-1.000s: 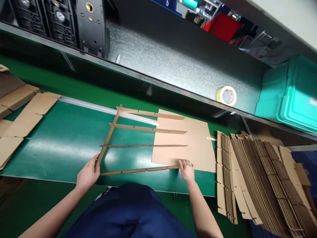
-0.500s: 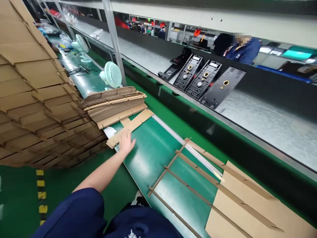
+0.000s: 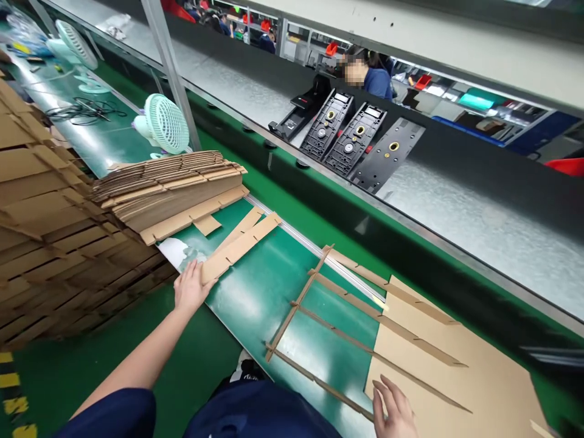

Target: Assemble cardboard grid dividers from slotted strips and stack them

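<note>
My left hand [image 3: 190,288] grips the near end of a notched cardboard strip [image 3: 246,243], which lies slanted over the green table. A second cardboard strip [image 3: 241,228] shows partly from under it. On the right, my right hand [image 3: 393,406] is open, fingers apart, over a large flat cardboard sheet [image 3: 497,389] and near the slotted strips. There several long strips [image 3: 347,298] stand on edge, joined at their left ends to one cross strip [image 3: 298,304]. Their right parts stand over the flat sheet.
A stack of notched cardboard [image 3: 182,185] sits at the table's left, by a tall cardboard pile [image 3: 31,243]. Green fans [image 3: 166,123] stand behind. Black panels [image 3: 358,137] rest on the conveyor [image 3: 474,207] beyond. A co-worker [image 3: 376,79] is across it.
My left hand has closed on the strip's near end and drawn it away from the stack, uncovering a second strip. My right hand has come into view at lower right. The view has shifted.
</note>
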The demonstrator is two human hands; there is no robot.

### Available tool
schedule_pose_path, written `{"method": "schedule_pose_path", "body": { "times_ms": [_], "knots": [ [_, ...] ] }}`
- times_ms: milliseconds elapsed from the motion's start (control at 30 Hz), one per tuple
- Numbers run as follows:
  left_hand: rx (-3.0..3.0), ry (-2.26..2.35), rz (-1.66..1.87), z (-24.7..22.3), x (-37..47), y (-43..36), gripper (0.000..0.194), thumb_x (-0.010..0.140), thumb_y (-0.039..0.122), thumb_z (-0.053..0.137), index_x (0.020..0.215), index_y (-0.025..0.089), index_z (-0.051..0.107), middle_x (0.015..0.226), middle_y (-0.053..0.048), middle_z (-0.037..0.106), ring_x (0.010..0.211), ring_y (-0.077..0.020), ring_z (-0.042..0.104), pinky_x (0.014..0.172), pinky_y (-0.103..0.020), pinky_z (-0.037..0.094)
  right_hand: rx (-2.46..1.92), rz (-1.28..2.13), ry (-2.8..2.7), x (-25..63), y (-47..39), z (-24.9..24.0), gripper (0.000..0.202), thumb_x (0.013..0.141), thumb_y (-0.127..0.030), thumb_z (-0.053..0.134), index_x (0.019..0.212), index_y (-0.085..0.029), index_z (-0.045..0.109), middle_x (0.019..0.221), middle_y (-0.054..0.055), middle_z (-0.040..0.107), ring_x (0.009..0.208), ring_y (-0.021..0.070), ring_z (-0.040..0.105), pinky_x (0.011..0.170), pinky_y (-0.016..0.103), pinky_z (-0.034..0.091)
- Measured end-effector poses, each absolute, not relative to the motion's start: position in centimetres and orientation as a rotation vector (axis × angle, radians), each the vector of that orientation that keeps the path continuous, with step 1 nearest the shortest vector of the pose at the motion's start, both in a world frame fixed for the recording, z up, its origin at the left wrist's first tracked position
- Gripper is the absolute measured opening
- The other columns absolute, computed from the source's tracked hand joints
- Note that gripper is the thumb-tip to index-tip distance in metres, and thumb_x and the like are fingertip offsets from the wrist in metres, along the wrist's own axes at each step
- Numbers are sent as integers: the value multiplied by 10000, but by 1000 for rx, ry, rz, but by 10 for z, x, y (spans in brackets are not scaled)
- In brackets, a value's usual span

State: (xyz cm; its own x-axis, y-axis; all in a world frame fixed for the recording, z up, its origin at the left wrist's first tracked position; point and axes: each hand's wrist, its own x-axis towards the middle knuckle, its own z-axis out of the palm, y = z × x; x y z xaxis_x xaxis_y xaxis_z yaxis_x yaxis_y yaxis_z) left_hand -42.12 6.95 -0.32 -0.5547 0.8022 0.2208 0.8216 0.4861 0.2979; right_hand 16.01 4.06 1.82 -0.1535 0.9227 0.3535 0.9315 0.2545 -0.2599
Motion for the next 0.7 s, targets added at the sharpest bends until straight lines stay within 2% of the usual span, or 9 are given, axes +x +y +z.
{"method": "schedule_pose_path", "body": {
  "times_ms": [100,167,267,333,400,467,500,567,700],
  "knots": [
    [-1643,-2367,-784,19,-400,65,574,885,475,449,1351,141,429,1449,-170,435,1401,-283,311,1111,-450,283,-1594,-37,-2132,132,47,51,281,920,-418,431,994,-268,657,1137,107,653,1066,295,609,869,481,497],
    [-1853,-2178,-852,37,-378,67,569,881,487,480,1354,174,441,1429,-139,468,1388,-281,339,1111,-441,288,-1567,-100,-2141,111,45,85,317,936,-382,429,1149,-239,614,1268,133,585,1206,299,526,959,486,440],
    [-2257,-1837,-841,59,-331,76,517,868,452,537,1337,239,485,1386,-89,527,1342,-279,414,1123,-454,279,-1778,-297,-2107,97,41,137,454,924,-417,468,1332,-223,509,1437,162,434,1384,350,307,1068,546,291],
    [-2500,-1543,-826,70,-292,84,466,867,402,555,1312,269,518,1349,-66,565,1304,-267,464,1130,-460,273,-1915,-270,-2164,109,37,160,521,901,-453,520,1367,-225,481,1419,171,452,1387,376,286,1086,573,228],
    [-2690,-1280,-791,77,-251,93,428,876,348,550,1301,302,536,1325,-41,588,1276,-248,498,1135,-455,270,-1996,-47,-2254,140,24,170,439,905,-427,528,1294,-225,544,1247,161,596,1253,350,469,1048,544,296],
    [-2818,-1090,-737,82,-208,100,424,888,314,536,1312,333,531,1335,-23,581,1288,-241,487,1146,-461,255,-2028,295,-2269,181,-1,166,285,928,-395,490,1105,-222,632,984,105,684,977,275,623,908,450,435],
    [-2847,-1040,-727,83,-186,103,432,892,310,535,1322,338,523,1355,-24,564,1313,-249,458,1151,-474,244,-2039,447,-2218,204,-18,161,259,936,-396,468,1002,-221,648,880,76,684,855,243,638,817,399,472],
    [-2846,-1016,-791,84,-139,104,452,892,320,544,1342,318,507,1409,-51,510,1373,-281,370,1156,-514,224,-2067,609,-1981,249,-55,146,298,942,-428,434,884,-218,637,798,50,665,750,217,630,701,348,488],
    [-2991,-944,-943,71,-32,90,496,905,332,528,1387,241,455,1473,-118,418,1417,-303,276,1157,-529,236,-2168,438,-1305,321,-118,111,342,906,-506,461,895,-207,625,752,67,657,679,233,624,614,353,502]
  ]
}}
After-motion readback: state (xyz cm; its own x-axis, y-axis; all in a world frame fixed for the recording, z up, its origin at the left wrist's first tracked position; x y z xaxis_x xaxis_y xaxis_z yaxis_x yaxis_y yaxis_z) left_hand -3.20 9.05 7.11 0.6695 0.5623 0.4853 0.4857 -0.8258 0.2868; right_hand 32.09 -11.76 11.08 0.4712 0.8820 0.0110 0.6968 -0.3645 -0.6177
